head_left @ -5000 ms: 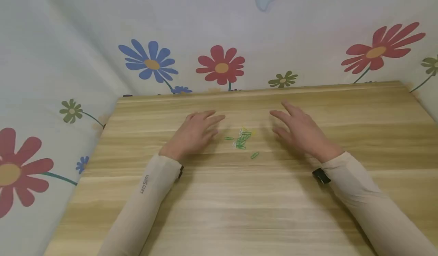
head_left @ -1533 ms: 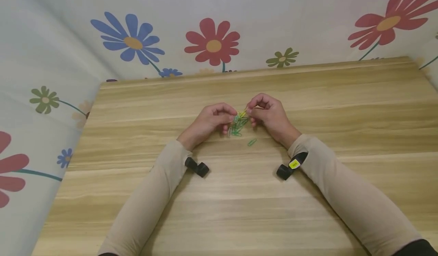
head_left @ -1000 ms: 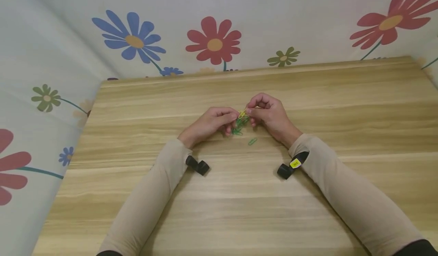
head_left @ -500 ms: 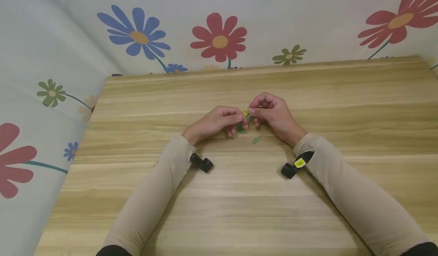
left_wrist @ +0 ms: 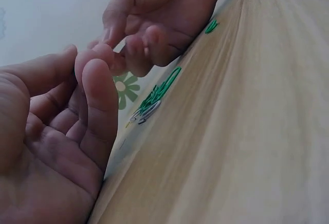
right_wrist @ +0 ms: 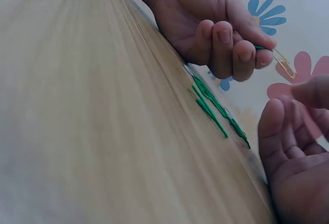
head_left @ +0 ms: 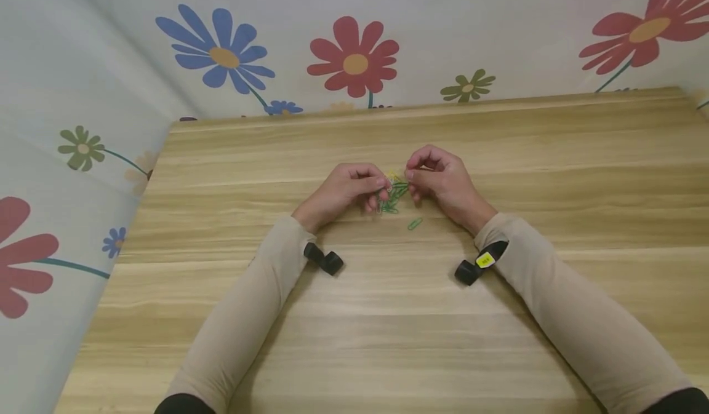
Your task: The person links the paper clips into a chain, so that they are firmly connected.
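My left hand pinches a green paper clip between thumb and forefinger, low over the table. A yellow paper clip sticks out from the green one toward my right hand. That hand has its thumb near its bent forefinger, and a small gap separates it from the yellow clip in the right wrist view. Whether anything sits between its fingertips is hidden. Below both hands lies a small pile of green and white paper clips, with some yellow showing at its far side.
One loose green paper clip lies in front of the pile. The wood-grain table reaches back to a flower-printed curtain. Black wrist cameras hang under both wrists.
Both hands have come in from an open spread to close over the pile. Half a second ago their fingertips met at the yellow clip; now they are slightly farther apart.
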`<state>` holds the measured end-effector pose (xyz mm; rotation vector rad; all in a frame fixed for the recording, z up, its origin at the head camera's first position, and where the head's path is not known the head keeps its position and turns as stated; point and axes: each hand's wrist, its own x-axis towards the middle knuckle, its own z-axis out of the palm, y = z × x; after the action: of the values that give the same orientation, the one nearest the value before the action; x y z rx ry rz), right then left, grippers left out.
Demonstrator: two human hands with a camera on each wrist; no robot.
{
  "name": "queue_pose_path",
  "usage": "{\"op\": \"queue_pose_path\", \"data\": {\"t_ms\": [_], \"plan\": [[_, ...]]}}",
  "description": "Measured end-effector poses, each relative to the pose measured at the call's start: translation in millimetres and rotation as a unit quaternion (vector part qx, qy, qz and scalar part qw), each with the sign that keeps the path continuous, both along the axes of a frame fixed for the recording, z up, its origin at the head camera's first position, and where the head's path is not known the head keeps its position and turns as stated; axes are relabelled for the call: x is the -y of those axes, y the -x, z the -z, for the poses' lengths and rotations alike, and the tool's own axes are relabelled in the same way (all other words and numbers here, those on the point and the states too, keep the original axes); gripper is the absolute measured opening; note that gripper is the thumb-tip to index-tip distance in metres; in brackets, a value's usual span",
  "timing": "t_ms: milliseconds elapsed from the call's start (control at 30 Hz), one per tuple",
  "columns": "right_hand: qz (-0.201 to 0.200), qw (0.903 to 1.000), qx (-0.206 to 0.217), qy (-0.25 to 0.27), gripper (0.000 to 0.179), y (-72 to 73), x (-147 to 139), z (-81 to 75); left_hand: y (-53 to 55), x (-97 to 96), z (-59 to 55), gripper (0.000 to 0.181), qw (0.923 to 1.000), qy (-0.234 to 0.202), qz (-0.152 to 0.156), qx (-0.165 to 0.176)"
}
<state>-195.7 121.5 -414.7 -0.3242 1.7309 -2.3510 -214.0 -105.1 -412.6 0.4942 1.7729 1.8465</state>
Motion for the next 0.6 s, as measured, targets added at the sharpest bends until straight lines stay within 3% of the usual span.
{"op": "queue_pose_path", "data": {"t_ms": [100,200,333,433,600], "plan": [[-0.023,0.9979,-0.001,-0.061,0.010,2.1,-3,-4.0,2.2,1.1,0.2,0.012,0.9992,-0.035,-0.012,0.016],[-0.065,0.9848,0.000,-0.161,0.015,4.0,-11,-8.0,2.2,0.5,1.3,0.010,0.9986,-0.048,-0.014,0.019],[-0.137,0.9465,0.005,-0.292,0.018,7.7,-27,-16.4,2.8,-2.4,0.9,0.011,0.9984,-0.051,-0.017,0.017],[-0.197,0.9159,0.000,-0.350,0.016,8.4,-34,-21.3,3.1,-2.6,1.1,0.010,0.9982,-0.053,-0.017,0.021],[-0.268,0.8660,-0.079,-0.415,0.011,4.6,-28,-27.8,2.4,1.3,2.2,0.008,0.9977,-0.059,-0.021,0.027]]}}
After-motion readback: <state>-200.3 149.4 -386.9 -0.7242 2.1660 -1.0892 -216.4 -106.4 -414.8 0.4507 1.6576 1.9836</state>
